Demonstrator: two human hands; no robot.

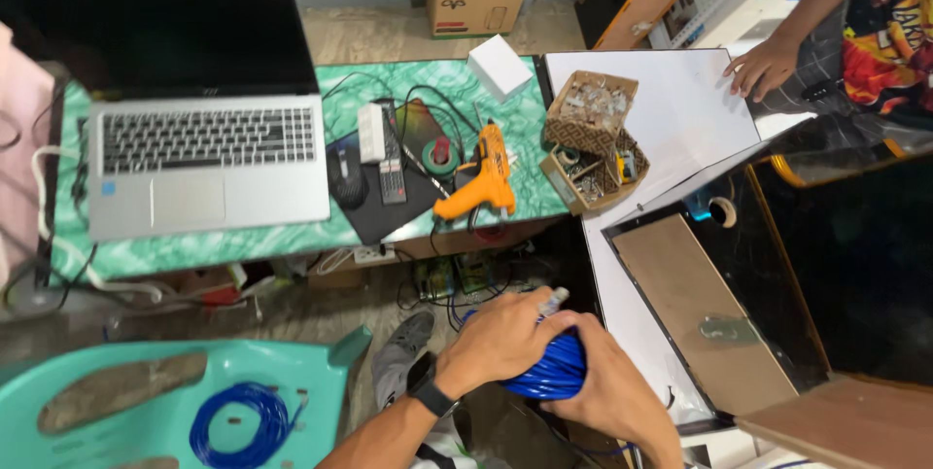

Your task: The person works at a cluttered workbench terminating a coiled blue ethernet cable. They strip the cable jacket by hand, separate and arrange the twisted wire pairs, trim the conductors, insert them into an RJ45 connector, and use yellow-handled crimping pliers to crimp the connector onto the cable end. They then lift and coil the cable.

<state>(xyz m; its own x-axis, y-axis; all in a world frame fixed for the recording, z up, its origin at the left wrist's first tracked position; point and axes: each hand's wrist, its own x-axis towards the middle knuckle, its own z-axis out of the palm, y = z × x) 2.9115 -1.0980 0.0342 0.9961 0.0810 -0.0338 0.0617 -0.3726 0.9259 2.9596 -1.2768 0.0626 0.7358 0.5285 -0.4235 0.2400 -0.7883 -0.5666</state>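
Low in the middle of the view both my hands wrap around a coil of blue cable [556, 372]. My left hand [501, 338] grips the coil from the left and top, with a clear plug end [554, 301] sticking up past its fingers. My right hand [612, 393] cups the coil from the right and below. A black watch sits on my left wrist. A second, looser coil of blue cable [241, 422] lies on the teal plastic chair [126, 382] at the lower left.
A green marbled desk [262, 241] carries an open laptop [194, 153], a mouse, a remote, a tape roll, an orange glue gun [482, 182] and a white box. Woven baskets [593, 134] hold small parts. Another person's hand [763, 66] rests on the white table [680, 114] at the upper right.
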